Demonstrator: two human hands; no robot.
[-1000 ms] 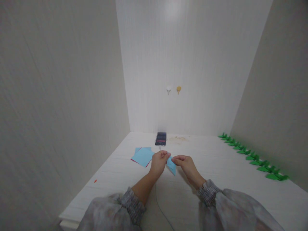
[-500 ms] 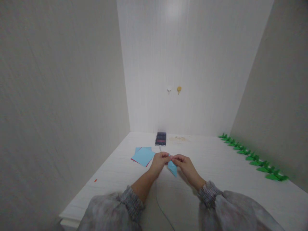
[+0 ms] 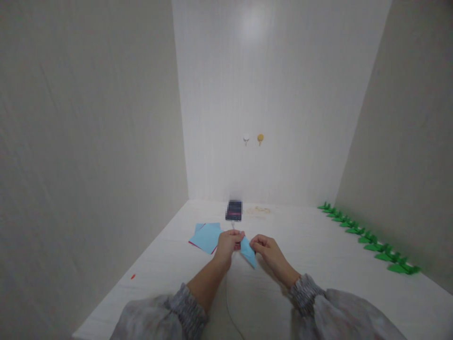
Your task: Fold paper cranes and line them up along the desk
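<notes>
Between my hands is a folded piece of light blue paper point(image 3: 248, 252), narrow and pointed at its lower end. My left hand point(image 3: 228, 245) pinches its upper left part between thumb and fingers. On the other side, my right hand point(image 3: 267, 250) has its thumb and fingertips pressed together at the paper's right edge. Whether the right fingertips grip that edge or only touch it is hard to see. Left of my left hand, light blue square sheets point(image 3: 208, 237) lie loosely stacked, with a red edge showing underneath.
A phone point(image 3: 234, 210) with a white cable point(image 3: 228, 302) lies near the back wall. Several green folded paper figures point(image 3: 368, 238) form a row along the right wall. A small orange-red scrap point(image 3: 133, 276) lies at left. Two hooks point(image 3: 260, 138) are on the back wall.
My right hand has moved from the paper's top, beside my left fingers, down to its right edge. My left hand keeps its pinch. The whole view has shifted slightly.
</notes>
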